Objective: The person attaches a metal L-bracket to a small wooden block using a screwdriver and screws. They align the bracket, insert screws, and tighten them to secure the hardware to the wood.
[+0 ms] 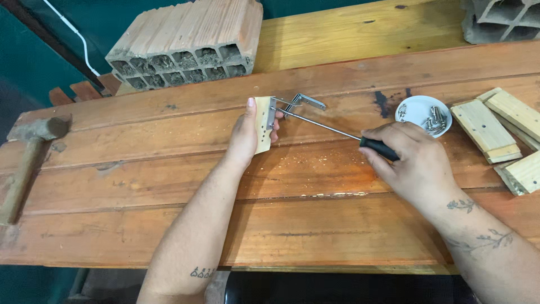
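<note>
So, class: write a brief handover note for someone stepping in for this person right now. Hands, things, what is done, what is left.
Left hand holds a small wood block on edge on the workbench.
Right hand grips a screwdriver, tip at the metal bracket on the block.
White dish of screws beyond the right hand; hammer far left.
Done: bracket placed against block.
Left: whether its screws are seated cannot be told.

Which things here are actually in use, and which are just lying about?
In use:
- left hand gripping the small wood block
- metal bracket on the block
- right hand holding the screwdriver
- white dish of screws, beside the right hand

Lying about:
- hammer, far left
- hollow brick, behind
- spare wood pieces, right edge
</note>
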